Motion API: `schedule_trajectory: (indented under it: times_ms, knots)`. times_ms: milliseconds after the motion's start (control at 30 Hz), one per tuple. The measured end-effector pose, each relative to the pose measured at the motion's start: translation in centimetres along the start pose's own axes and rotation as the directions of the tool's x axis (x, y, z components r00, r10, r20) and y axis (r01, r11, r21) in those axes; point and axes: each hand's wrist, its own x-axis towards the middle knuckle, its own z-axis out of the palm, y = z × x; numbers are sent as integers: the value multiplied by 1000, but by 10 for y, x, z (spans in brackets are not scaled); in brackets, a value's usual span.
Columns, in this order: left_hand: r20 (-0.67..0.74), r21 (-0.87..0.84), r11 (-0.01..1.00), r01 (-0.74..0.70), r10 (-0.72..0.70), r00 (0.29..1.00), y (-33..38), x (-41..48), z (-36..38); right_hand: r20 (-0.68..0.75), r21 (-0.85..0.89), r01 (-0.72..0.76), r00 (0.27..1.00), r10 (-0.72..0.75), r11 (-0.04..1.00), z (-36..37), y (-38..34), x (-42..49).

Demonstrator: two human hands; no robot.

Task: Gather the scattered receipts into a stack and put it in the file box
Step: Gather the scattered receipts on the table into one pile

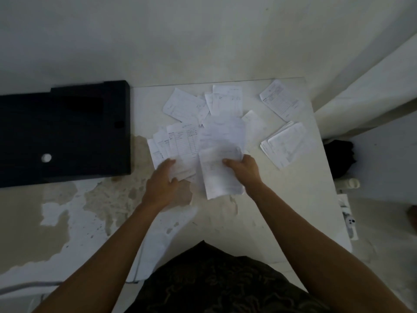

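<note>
The right hand (244, 171) pinched a bundle of receipts (217, 177), thumb on top and fingers underneath. It held the bundle a little above the white tabletop (293, 199), well to the right of the black file box (65, 132). The left hand (167, 186), nearer the box, had its fingers curled over the near edge of a fan of receipts (178, 143) lying just right of the box's right wall. Motion blur hid how many sheets it actually gripped.

More paper lay farther from the box: a cluster of slips (225, 100), a small side pile (285, 143) and a single receipt (281, 100), the farthest right of all. None had reached the box.

The gathering looked about half done, and several things could go wrong. The bundle was held at one end only, so thin sheets could slide out as it was carried over. The fan could splay further if the left hand dragged it rather than lifting it. A sweep toward the single receipt might push it off the table edge farthest from the box. A stack with uneven edges might also snag on the box rim, and I could not tell where the box opened.
</note>
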Motion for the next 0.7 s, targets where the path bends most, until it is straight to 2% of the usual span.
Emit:
schedule_trajectory:
  times_ms: [67,167,300,367,467,600,700]
  knots:
    - [-64,53,996,72,-69,996,-8,0,-4,-18,-55,21,1000,-22,998,16,-7,2]
    - [61,117,986,119,-127,990,-13,-4,-1,-1,-63,39,999,-39,997,36,-15,4]
    - [80,153,984,95,-108,991,-6,-8,3,116,33,-29,993,25,999,55,-24,5]
    - [102,110,992,63,-75,992,-4,-11,2,200,65,-86,977,71,994,61,-24,5]
    - [136,-43,998,54,-48,990,-3,-15,-3,294,151,-157,950,107,976,67,-24,5]
    - [207,-69,987,144,-127,970,-6,-16,-10,248,204,-152,964,99,967,77,-23,4]
    - [140,-181,975,127,-102,985,-4,-20,-11,196,220,-213,966,171,952,74,-18,1]
